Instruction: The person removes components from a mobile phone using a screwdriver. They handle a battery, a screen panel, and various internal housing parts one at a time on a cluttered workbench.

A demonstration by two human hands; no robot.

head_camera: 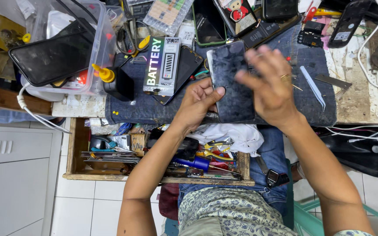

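At a cluttered repair table (355, 105), the left hand (196, 102) clamps a dark smartphone (231, 83) while the right hand (268, 85), fingers spread, presses its 3 o'clock edge; a slip could drop it toward the tool drawer (73, 153) at 6 o'clock.

Two hands, left (196, 101) and right (270, 85). One dark phone (232, 85) between them. One battery box (162, 65), one yellow-capped bottle (110, 78), one pair of tweezers (312, 86), one clear plastic tub (93, 43), one open drawer (77, 148).
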